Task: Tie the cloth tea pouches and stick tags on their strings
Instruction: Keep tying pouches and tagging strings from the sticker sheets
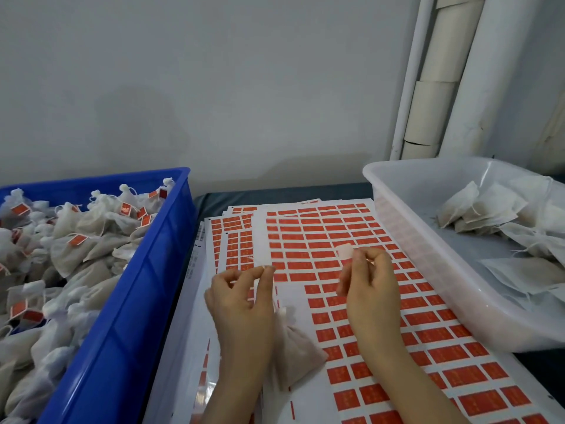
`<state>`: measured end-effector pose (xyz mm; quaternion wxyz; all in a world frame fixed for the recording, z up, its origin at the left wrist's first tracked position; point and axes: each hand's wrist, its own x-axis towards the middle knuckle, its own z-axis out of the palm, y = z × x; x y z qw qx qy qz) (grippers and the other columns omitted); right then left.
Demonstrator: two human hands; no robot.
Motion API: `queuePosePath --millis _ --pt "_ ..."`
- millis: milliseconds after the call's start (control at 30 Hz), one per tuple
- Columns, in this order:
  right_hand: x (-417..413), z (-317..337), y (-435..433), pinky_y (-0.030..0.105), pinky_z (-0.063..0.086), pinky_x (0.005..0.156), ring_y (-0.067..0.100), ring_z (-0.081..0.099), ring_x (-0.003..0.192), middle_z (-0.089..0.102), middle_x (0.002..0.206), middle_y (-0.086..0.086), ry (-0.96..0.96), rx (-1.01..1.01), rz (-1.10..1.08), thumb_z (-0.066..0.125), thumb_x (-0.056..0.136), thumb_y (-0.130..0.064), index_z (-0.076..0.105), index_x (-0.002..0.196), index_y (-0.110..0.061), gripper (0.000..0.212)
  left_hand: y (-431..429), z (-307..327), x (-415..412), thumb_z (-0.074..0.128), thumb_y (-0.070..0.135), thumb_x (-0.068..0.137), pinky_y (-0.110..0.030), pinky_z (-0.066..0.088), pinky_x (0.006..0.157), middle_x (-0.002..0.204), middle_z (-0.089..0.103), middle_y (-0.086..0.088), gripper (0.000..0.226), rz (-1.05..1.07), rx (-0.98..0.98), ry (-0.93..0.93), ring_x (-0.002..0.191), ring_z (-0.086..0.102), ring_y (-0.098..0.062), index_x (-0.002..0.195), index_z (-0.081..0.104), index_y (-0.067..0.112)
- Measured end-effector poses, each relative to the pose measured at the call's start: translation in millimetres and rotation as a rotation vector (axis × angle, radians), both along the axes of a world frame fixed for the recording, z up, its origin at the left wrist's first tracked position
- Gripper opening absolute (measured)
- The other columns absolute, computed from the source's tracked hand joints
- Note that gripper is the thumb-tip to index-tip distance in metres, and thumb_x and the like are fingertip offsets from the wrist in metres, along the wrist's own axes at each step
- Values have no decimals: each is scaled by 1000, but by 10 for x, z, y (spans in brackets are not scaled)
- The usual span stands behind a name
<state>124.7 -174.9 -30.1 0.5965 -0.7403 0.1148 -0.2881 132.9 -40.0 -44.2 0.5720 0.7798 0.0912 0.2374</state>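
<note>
A tied cloth tea pouch [293,353] lies on the sheets of red tag stickers [351,240], partly under my left wrist. My left hand [241,301] pinches the pouch's thin white string, which runs up past its fingertips. My right hand [367,289] pinches a small tag sticker [345,250], whose pale back faces me, above the sheet. The two hands are a short way apart over the middle of the sheets.
A blue crate [128,301] on the left is full of tied, tagged pouches [76,240]. A clear plastic tub [422,255] on the right holds flat untied pouches [489,209]. A wall and white pipes stand behind the table.
</note>
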Motion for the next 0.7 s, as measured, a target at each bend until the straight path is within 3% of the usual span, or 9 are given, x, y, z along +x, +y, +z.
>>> queuePosePath --millis 100,167,267,367,500,700 --pt "-11 5 57 -1 42 56 -8 61 70 62 74 -18 -8 -31 48 39 81 -48 52 84 -34 19 -19 38 -32 55 51 72 0 38 63 93 54 31 19 -103 46 -41 88 56 7 86 61 40" --pt "-15 -2 85 0 44 59 -9 61 75 61 81 -25 -3 -47 68 43 79 -50 51 84 -39 15 -38 68 -41 58 46 70 -2 47 57 82 67 28 17 -241 -103 23 79 65 2 84 65 40" --pt "-17 -7 83 -3 41 63 -12 58 80 55 89 -33 -2 -47 89 53 83 -43 49 87 -43 5 -45 101 -38 65 38 66 -10 50 53 81 73 18 24 -340 -336 97 73 70 -3 89 70 34" --pt "-11 -14 60 -2 42 65 -20 55 84 52 90 -36 -47 -5 93 62 85 -32 48 91 -43 20 -43 136 -39 68 33 66 -22 56 58 84 75 5 27 -399 -473 171 73 73 -16 92 73 25" --pt "-16 -23 42 -2 42 65 -17 54 87 57 86 -33 -67 -12 100 61 86 -32 52 88 -41 13 -51 173 -61 67 30 69 -24 56 56 82 74 -8 21 -483 -577 240 69 72 -21 82 77 17" --pt "-48 5 37 5 48 74 -10 58 91 62 91 -32 -114 41 185 56 91 -25 60 87 -37 14 -65 218 -97 68 33 70 -22 51 50 90 75 -5 16 -563 -620 325 71 72 -19 81 78 26"
